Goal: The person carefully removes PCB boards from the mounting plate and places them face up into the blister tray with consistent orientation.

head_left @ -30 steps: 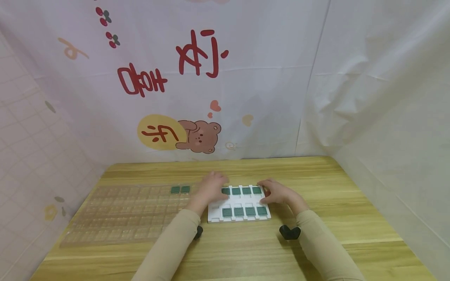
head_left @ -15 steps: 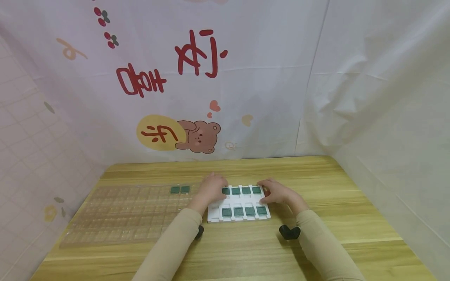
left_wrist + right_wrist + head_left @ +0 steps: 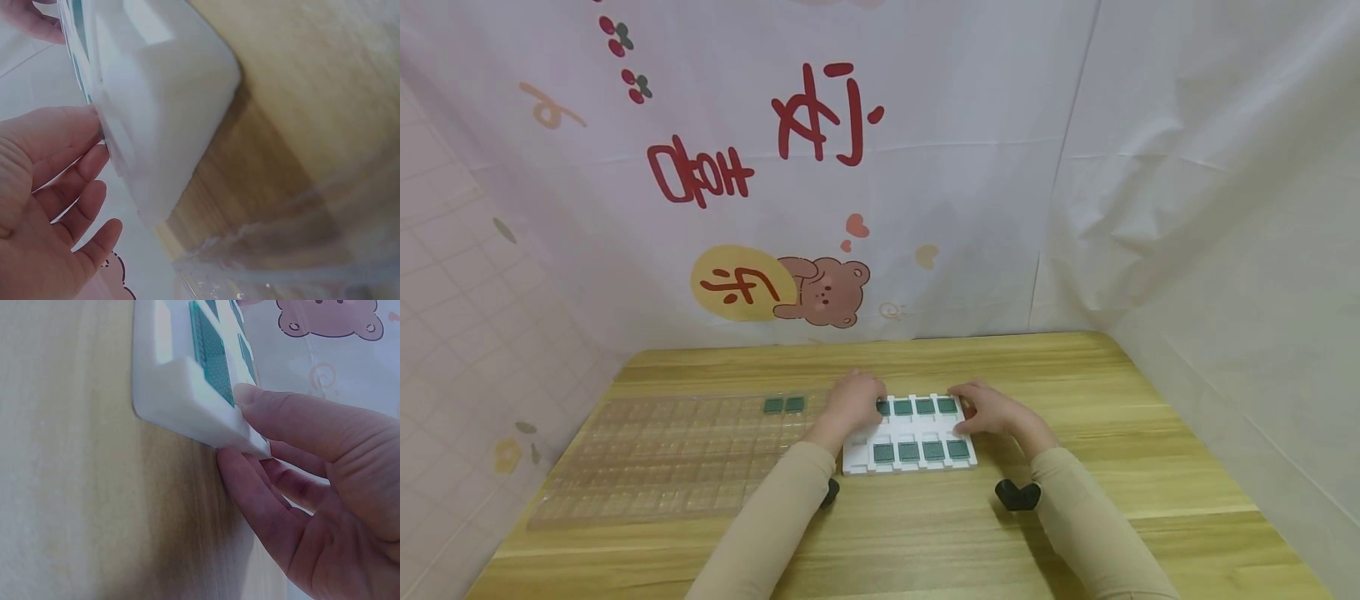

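A white slotted tray (image 3: 917,429) lies on the table, holding two rows of square green chips (image 3: 933,451) with fine grid patterns. My left hand (image 3: 852,402) reaches over its left end, thumb and forefinger pinching the chip (image 3: 883,407) at the left of the far row. Seen from the left wrist, the thumb and forefinger of the left hand (image 3: 56,181) meet at the tray's far side and the other fingers are loosely bent. My right hand (image 3: 300,469) grips the tray's right end, thumb on top and fingers against the side and underside. The left hand hides the far-left slots.
Left of the white tray lies a large clear plastic tray (image 3: 647,454) with many compartments; two green chips (image 3: 794,404) sit in its far right part. Black wrist pieces (image 3: 1018,495) show beside both sleeves. A printed cloth (image 3: 970,208) hangs behind the wooden table (image 3: 925,542).
My left hand, blurred by motion a second ago, is now steadier and has shifted very slightly right at the tray. My right hand keeps its grip in the same place.
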Demonstrator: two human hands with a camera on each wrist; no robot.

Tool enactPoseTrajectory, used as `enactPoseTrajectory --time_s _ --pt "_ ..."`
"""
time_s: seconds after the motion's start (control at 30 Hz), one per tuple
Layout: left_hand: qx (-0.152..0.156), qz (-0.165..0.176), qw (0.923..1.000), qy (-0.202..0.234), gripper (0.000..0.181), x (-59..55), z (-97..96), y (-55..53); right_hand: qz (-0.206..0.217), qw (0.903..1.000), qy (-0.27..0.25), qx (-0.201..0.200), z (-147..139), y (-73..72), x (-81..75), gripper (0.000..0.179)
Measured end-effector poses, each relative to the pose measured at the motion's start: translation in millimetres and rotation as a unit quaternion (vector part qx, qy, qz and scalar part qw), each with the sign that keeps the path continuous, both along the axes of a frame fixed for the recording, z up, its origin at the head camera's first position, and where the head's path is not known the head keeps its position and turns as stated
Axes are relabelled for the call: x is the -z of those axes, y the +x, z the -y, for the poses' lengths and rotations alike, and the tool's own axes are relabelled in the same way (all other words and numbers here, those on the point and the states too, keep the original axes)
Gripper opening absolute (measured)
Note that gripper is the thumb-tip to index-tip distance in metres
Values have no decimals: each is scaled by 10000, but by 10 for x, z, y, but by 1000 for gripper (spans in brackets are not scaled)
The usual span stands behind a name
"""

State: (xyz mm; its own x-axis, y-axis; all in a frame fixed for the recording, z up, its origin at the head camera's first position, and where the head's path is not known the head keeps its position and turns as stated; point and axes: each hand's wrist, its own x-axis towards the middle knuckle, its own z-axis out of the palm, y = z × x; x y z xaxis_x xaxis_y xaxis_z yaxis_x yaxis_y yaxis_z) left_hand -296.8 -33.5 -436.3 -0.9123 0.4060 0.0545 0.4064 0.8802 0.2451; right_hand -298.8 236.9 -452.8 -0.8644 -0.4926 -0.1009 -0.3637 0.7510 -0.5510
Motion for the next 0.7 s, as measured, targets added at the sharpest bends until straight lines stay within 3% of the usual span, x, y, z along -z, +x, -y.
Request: enactPoseTrajectory --time_s 0.23,0.7 --pt "-10 -77 10000 56 21 -21 -3 -1 229 9995 -132 152 21 19 -46 68" --pt "46 20 10000 -4 19 -49 -3 -8 253 9995 -73 187 16 12 -41 68"
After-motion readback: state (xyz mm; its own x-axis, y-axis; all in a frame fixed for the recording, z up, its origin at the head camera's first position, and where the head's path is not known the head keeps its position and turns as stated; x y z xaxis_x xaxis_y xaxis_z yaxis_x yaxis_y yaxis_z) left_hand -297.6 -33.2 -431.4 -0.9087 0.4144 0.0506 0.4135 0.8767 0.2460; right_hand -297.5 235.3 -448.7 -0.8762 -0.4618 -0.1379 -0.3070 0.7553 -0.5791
